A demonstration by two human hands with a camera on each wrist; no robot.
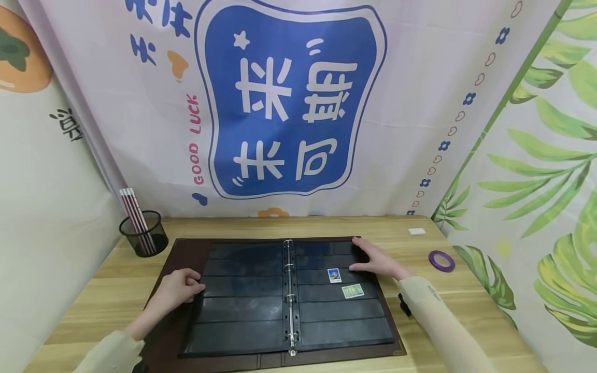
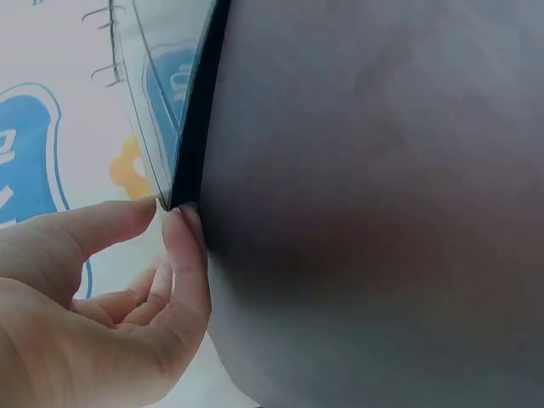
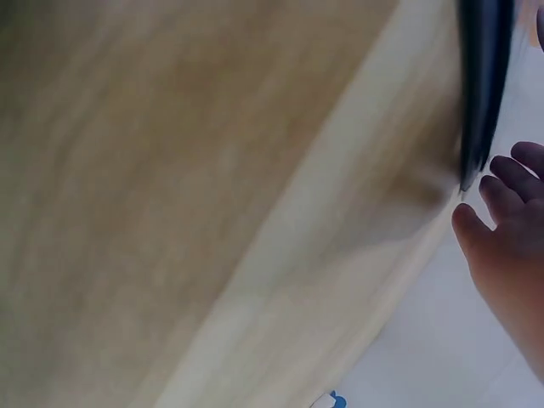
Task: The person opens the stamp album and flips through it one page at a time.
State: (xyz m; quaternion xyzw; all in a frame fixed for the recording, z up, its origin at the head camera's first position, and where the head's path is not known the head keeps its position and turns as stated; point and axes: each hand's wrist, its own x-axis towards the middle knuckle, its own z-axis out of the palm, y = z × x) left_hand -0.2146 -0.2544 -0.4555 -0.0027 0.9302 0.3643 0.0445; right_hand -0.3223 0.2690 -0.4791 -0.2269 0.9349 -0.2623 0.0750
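Note:
An open ring-binder stamp album (image 1: 174, 259) with a brown cover and black strip-pocket pages lies on the table. My left hand (image 1: 176, 287) is at the outer edge of the left-hand pages, and in the left wrist view thumb and index finger pinch a black page edge (image 2: 189, 170). My right hand (image 1: 380, 261) is spread, its fingers at the outer right edge of the right-hand page (image 1: 345, 331). Close to its thumb, a blue stamp (image 1: 334, 275) sits on that page, with a green stamp (image 1: 353, 291) lower down. Metal rings (image 1: 290, 298) run along the spine.
A black mesh pen cup (image 1: 148, 241) with several striped pencils (image 1: 139, 220) stands at the back left. On the right of the wooden table (image 1: 448, 305) are a white eraser-like block (image 1: 417, 231), a purple ring (image 1: 441, 261) and a small black object (image 1: 404, 304) beside the right sleeve.

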